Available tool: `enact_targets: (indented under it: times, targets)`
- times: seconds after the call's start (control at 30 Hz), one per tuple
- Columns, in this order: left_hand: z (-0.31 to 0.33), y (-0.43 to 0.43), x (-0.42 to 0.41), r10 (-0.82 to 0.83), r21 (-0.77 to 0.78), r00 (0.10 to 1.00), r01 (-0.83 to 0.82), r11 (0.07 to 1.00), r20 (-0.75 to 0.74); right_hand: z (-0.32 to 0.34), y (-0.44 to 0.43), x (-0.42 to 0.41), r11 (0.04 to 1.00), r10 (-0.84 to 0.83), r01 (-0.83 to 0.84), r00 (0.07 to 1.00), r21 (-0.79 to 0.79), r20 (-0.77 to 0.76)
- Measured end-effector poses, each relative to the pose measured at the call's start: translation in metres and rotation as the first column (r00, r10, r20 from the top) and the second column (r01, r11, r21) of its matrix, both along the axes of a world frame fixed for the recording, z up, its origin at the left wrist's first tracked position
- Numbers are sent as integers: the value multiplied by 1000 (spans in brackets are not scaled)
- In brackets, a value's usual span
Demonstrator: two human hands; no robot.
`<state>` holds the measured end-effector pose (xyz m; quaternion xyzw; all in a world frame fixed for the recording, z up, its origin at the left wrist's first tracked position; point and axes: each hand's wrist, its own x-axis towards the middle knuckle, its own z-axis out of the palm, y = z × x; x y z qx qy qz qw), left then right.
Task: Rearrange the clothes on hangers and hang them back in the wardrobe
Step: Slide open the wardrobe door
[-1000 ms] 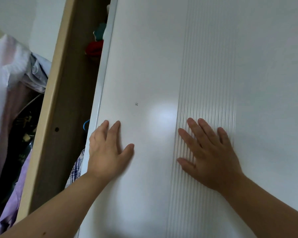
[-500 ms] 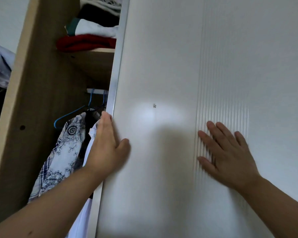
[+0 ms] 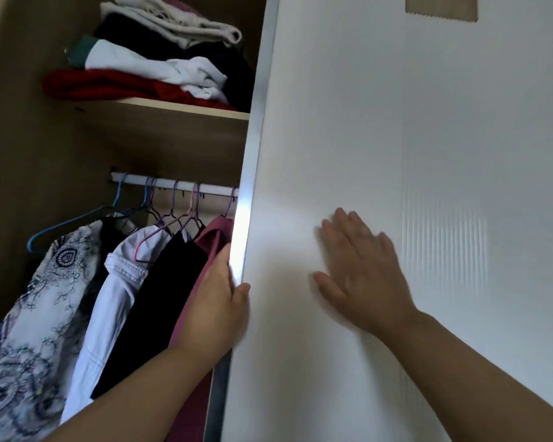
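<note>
**Door status.** The sliding door (image 3: 396, 138) stands farther right than one second ago, when only a narrow gap showed at its left edge. The hanging bay is now exposed. The left hand (image 3: 216, 304) has shifted from the door face to the metal edge strip (image 3: 253, 170), with fingers hooked behind it and thumb on the front. The right hand (image 3: 361, 275) presses flat on the face with fingers straight. It is motion-blurred.

**Consequence.** Access is gained, and no garment is handled yet.

**Contents.** The clothes (image 3: 115, 291) hang on thin wire hangers (image 3: 67, 220) from a white rail (image 3: 205, 188) under the shelf (image 3: 186, 111). From the rail's left end they are:
- a patterned print
- a white shirt
- a black piece
- a maroon piece beside the door edge

Soft folded garments (image 3: 147, 68) are stacked at the shelf's front edge. The door face is smooth matte white with a ribbed vertical band.
</note>
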<state>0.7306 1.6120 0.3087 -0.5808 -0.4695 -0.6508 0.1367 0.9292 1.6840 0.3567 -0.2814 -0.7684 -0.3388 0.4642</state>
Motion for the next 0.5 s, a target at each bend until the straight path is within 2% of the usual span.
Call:
enact_targets:
  times: [0.07,0.17,0.3,0.5]
  targets:
    - [1,6,11,-39,-32,999,38,999,-27,11,-4,-17,996,45,-44,999,-77,15]
    - [-1,20,28,-45,-38,996,42,998,-76,22,-7,-42,988,106,-110,994,-112,-37]
    - [-6,38,51,-69,-34,991,65,997,-111,17,6,-45,994,-29,16,991,-105,-127]
    - [-9,56,88,-140,-75,985,132,988,-104,17,23,-12,989,-94,71,978,-126,-185]
